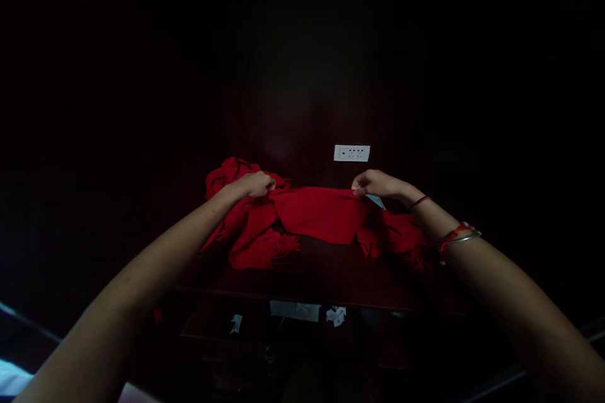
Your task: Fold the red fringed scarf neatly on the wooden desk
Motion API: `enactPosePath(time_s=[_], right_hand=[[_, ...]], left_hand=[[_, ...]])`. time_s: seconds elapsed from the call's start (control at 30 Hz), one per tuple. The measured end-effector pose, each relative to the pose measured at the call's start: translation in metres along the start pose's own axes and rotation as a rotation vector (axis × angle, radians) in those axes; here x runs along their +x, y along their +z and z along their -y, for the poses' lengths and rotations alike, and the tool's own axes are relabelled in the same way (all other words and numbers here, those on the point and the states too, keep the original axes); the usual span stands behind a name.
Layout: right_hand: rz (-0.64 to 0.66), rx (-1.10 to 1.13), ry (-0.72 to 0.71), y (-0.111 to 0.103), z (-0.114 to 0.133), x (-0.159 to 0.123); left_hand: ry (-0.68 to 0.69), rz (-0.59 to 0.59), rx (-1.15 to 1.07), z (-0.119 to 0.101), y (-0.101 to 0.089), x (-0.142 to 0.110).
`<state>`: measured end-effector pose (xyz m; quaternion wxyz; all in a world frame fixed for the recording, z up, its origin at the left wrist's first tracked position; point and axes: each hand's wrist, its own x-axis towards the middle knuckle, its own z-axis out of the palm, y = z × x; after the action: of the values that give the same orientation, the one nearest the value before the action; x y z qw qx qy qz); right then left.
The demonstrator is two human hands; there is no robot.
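A red fringed scarf (319,214) is stretched between my two hands above a dark wooden surface. My left hand (259,184) is closed on the top edge of the cloth, its fingertips mostly hidden. On the right, my right hand (375,183) pinches the other top corner between thumb and fingers. More red fringed cloth (258,249) lies bunched below and behind my left hand. Another red fringed heap (404,230) rests under my right wrist. Whether these are all one scarf I cannot tell.
A white wall socket (351,153) is on the dark back panel. Behind my right hand a pale flat object (376,201) partly shows. Beneath the surface's front edge (293,297), a lower shelf holds a white sheet (295,310) and crumpled white paper (336,315). The surroundings are very dark.
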<state>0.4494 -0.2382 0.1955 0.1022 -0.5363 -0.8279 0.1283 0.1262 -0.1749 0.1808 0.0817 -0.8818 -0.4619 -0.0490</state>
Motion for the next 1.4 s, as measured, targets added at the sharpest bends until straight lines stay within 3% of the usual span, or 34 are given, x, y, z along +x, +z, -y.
enactPosePath(time_s=[0.13,0.23,0.3,0.37,0.47,0.53,0.6,0.7,0.73,0.77,0.8,0.87,0.9,0.93,0.97,1.07,1.13,1.23,1.33,1.4], right_hand=[[-0.089,0.108,-0.066,-0.002,0.009,0.0],[-0.169,0.14,-0.138,-0.004,0.018,0.002],[-0.149,0.114,-0.149,0.003,0.023,0.004],[-0.05,0.12,-0.119,0.014,0.024,0.007],[0.145,0.255,-0.02,0.028,0.016,0.009],[0.216,0.318,0.027,0.027,0.008,0.009],[0.099,0.355,0.028,0.017,0.003,0.009],[-0.381,0.394,0.02,0.006,0.005,0.01],[-0.486,0.364,0.01,0.008,0.007,0.01],[-0.496,0.306,-0.011,0.012,0.01,0.011],[-0.41,0.227,-0.043,0.019,0.012,0.01],[-0.091,0.063,-0.103,0.035,0.013,0.01],[0.025,0.01,-0.107,0.041,0.012,0.009],[0.057,-0.012,-0.093,0.044,0.011,0.009],[0.0,0.002,-0.068,0.044,0.009,0.01],[-0.406,0.22,-0.006,0.031,0.005,0.016],[-0.524,0.378,-0.006,0.025,0.005,0.022],[-0.412,0.465,0.008,0.032,0.004,0.026],[-0.311,0.476,-0.018,0.043,-0.002,0.02],[-0.167,0.46,-0.116,0.048,-0.005,0.013]], left_hand=[[-0.108,-0.148,0.05,0.007,-0.007,-0.008],[-0.2,-0.384,0.021,0.008,-0.008,-0.011],[-0.261,-0.504,-0.12,0.007,-0.006,-0.01],[-0.233,-0.438,-0.307,0.006,-0.001,-0.009],[-0.033,-0.235,-0.518,0.01,-0.001,-0.01],[0.047,-0.179,-0.565,0.016,-0.009,-0.014],[0.06,-0.167,-0.552,0.022,-0.02,-0.018],[0.109,-0.098,-0.421,0.022,-0.032,-0.018],[0.136,-0.074,-0.362,0.019,-0.033,-0.017],[0.158,-0.042,-0.295,0.017,-0.032,-0.015],[0.162,-0.013,-0.225,0.014,-0.029,-0.013],[0.126,0.025,-0.098,0.012,-0.023,-0.01],[0.1,0.02,-0.045,0.013,-0.021,-0.01],[0.07,-0.013,-0.003,0.014,-0.019,-0.011],[0.047,-0.069,0.026,0.016,-0.017,-0.012],[0.016,-0.232,0.07,0.02,-0.012,-0.018],[0.044,-0.234,0.042,0.02,-0.007,-0.02],[0.002,-0.24,-0.18,0.019,0.003,-0.021],[-0.218,-0.417,-0.561,0.018,0.006,-0.019],[-0.277,-0.497,-0.765,0.017,-0.002,-0.017]])
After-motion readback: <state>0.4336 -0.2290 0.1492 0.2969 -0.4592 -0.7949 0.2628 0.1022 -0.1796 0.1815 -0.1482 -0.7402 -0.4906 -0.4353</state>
